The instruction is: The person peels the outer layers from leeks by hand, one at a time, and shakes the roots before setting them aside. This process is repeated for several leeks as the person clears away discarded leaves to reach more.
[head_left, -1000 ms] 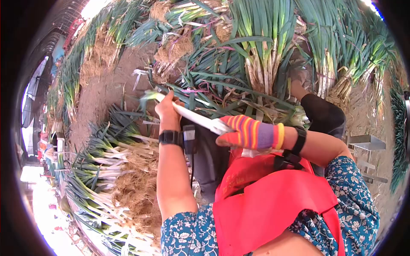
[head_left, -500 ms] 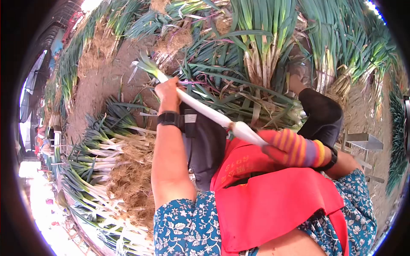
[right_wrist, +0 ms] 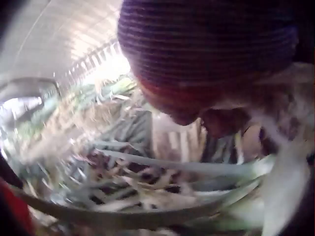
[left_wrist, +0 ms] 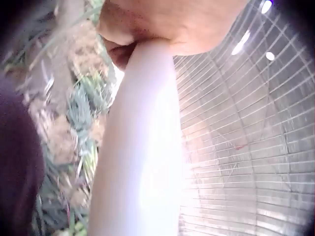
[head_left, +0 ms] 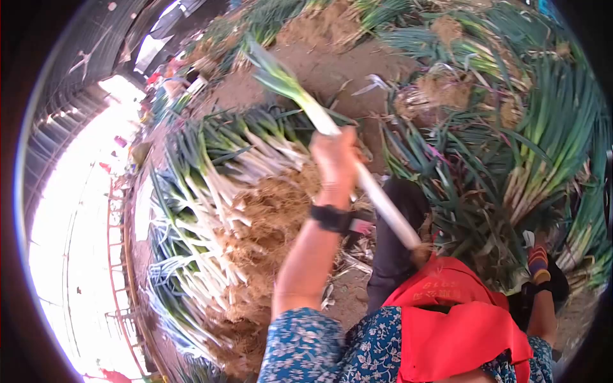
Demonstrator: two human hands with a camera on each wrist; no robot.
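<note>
In the head view my bare left hand (head_left: 335,159) grips a long leek (head_left: 386,203) around its white shank. Its green leaf end points up and left, and its root end lies over the front of the red apron. In the left wrist view the smooth white shank (left_wrist: 140,147) runs down from the curled fingers. My right hand (head_left: 537,263), in a striped glove, is far off to the right, low beside the leg. In the right wrist view the glove (right_wrist: 206,49) hangs over loose leaves (right_wrist: 147,187); its fingers are dark and blurred, and I cannot tell whether they hold anything.
Left of the left forearm lies a large pile of leeks (head_left: 211,191), with brown roots (head_left: 262,223) toward me. Loose green leaves (head_left: 466,179) cover the ground ahead of the knees. Leek bundles (head_left: 543,147) stand at the right. Bare soil (head_left: 332,70) shows at the back.
The view has turned left. My gloved right hand has let go of the leek's lower end and moved out to the right. The left hand keeps its grip on the leek.
</note>
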